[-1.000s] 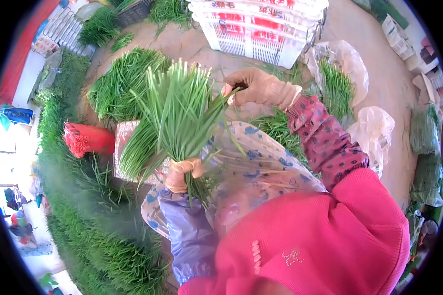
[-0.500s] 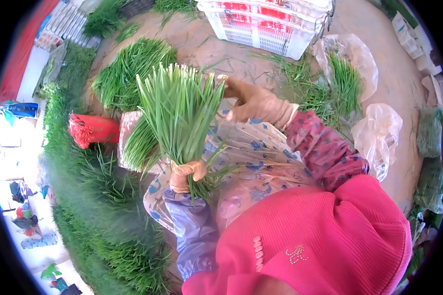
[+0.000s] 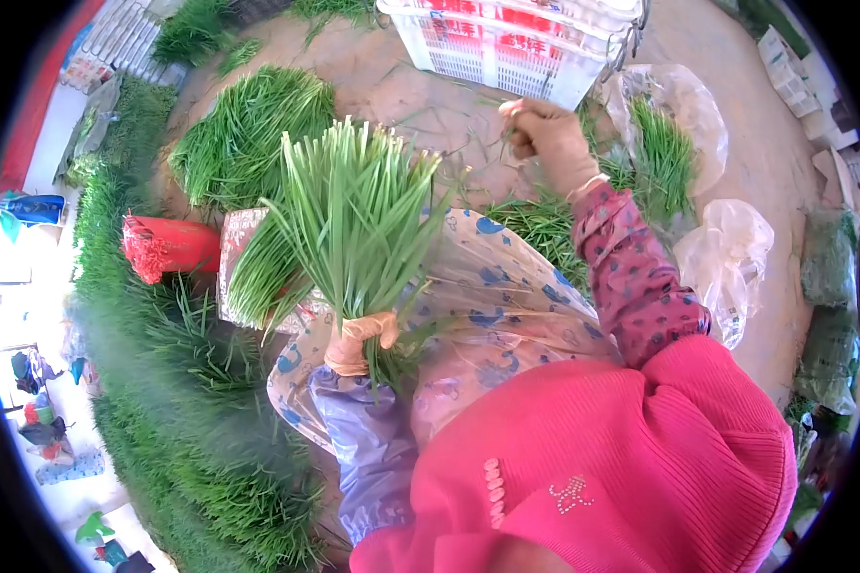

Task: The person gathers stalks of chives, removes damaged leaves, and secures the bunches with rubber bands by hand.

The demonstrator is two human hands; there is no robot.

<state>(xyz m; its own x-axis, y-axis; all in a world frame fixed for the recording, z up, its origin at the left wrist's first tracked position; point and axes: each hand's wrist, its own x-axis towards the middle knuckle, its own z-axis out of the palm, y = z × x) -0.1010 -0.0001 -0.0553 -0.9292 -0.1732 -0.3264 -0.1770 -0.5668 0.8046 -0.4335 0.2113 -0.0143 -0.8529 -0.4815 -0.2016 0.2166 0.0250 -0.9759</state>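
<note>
A thick bunch of green stalks with pale cut ends stands upright in my gloved left hand, whose fingers wrap round its lower part. My gloved right hand is up and to the right, apart from the bunch and in front of the white crates. Its fingers are curled together at the tips; what they hold, if anything, is too small to make out. Beside the bunch, more stalks lie on a low, pale-red patterned surface. A patterned plastic apron covers my lap.
Stacked white crates stand at the top. A pile of stalks lies at the upper left, and a long green bank runs down the left. Near it is a red bundle. Clear plastic bags and loose greens lie right.
My right hand has moved away from the bunch, up and to the right, and its fingers have drawn together. My left hand still grips the bunch in nearly the same place.
</note>
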